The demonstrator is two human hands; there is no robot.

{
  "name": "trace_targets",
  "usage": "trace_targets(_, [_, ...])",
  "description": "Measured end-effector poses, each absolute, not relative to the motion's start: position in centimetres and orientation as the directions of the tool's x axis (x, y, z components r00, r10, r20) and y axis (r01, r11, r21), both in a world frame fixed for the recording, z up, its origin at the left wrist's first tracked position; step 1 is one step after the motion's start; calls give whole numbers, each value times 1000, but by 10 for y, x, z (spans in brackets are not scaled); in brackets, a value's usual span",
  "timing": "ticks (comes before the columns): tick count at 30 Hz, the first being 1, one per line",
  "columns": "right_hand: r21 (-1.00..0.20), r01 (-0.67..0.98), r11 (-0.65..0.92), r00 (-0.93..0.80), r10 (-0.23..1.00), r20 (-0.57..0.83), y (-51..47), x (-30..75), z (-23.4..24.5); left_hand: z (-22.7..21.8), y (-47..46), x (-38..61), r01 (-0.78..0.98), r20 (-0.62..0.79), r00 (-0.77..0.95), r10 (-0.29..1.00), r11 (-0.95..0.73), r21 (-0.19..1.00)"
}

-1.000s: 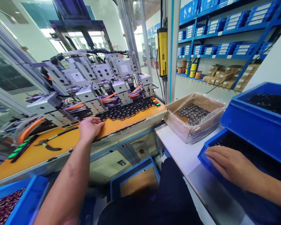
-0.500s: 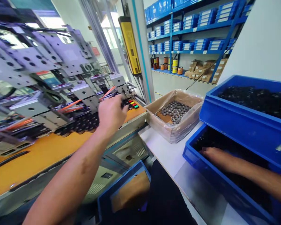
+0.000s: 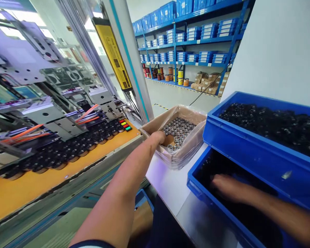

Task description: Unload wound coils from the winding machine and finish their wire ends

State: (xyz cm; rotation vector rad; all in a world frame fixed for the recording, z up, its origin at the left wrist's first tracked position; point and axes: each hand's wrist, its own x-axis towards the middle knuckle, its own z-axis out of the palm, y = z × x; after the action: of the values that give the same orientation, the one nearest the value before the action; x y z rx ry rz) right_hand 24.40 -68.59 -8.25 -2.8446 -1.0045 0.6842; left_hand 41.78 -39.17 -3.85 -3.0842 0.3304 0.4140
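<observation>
My left hand (image 3: 158, 137) reaches over the near left edge of a plastic-lined cardboard box (image 3: 167, 160). Its fingers point down inside, largely hidden behind the back of the hand. Beside it in the box lie many small silvery metal parts (image 3: 179, 131). My right hand (image 3: 223, 184) is down in the lower blue bin (image 3: 212, 206), among dark contents too dim to make out. Motion smears its fingers, so what they hold does not show.
An upper blue bin (image 3: 248, 137) of black parts overhangs the lower one. To the left, a machine carries a row of black parts (image 3: 74, 148) along an orange surface (image 3: 98, 155). A yellow device (image 3: 113, 55) hangs by a post; blue shelving (image 3: 188, 44) stands behind.
My left hand has left the machine's black parts and moved right to the cardboard box. My right hand stays in the lower bin. The view has turned to the right.
</observation>
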Motion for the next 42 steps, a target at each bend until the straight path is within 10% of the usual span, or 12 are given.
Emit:
trace_targets(7, [-134,597,-791,695,593,-407,-689,238,-84,-47,-391,432,-23,-301,953,-42,-997,68])
trace_targets(14, [-158,648,-746,692,662,-290,-691,241,-78,-31,-394,420,74,-92,995,39,-911,406])
trace_targets(23, [-203,720,-663,648,748,-147,-697,243,-72,-11,-386,278,-286,377,910,175,-395,873])
trace_targets(29, [-253,794,-552,606,687,401,-681,238,-40,-45,-375,143,-465,470,848,246,-81,882])
trace_targets(42, [-246,961,-130,277,534,799,-588,139,14,-34,-397,75,-540,536,837,107,7,842])
